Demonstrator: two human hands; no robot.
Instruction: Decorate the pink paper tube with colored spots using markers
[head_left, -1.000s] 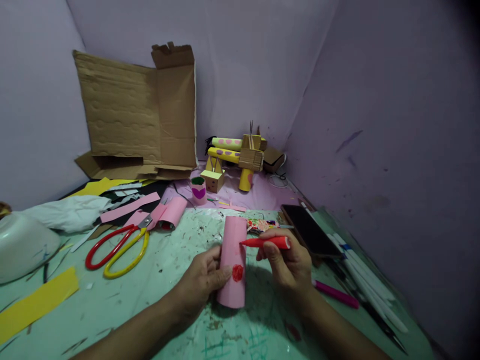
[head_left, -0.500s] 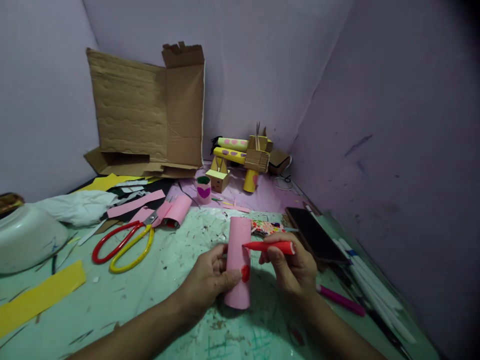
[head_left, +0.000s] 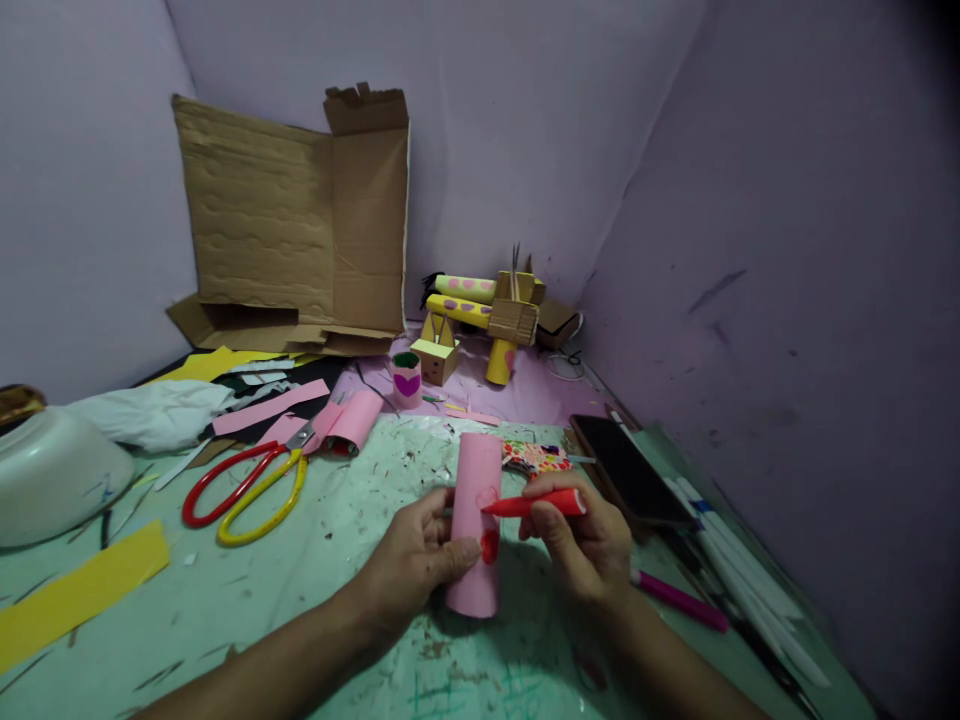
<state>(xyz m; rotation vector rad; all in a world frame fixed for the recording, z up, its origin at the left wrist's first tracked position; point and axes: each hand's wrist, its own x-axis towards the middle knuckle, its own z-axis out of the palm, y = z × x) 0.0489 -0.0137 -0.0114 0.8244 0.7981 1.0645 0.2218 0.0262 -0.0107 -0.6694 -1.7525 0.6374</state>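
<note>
A pink paper tube (head_left: 475,580) stands out in the middle of the green table cover, its long side pointing away from me. My left hand (head_left: 420,550) grips it from the left, the thumb lying over its lower half. Between the fingers and thumb of my right hand (head_left: 577,530) is a red marker (head_left: 540,503), its tip at the tube's surface. A filled red spot (head_left: 489,546) shows beside my left thumb, and above it is a thin red round outline (head_left: 487,497).
Red and yellow scissors (head_left: 262,490) and a white bowl (head_left: 60,480) lie left. Cardboard (head_left: 292,220) leans at the back beside tube-and-box figures (head_left: 480,305). On the right are a phone (head_left: 630,470), a magenta marker (head_left: 682,600) and white pens (head_left: 750,570).
The red marker's tip has moved slightly down and left on the tube. A red round outline now shows above the filled spot. My left hand keeps its hold.
</note>
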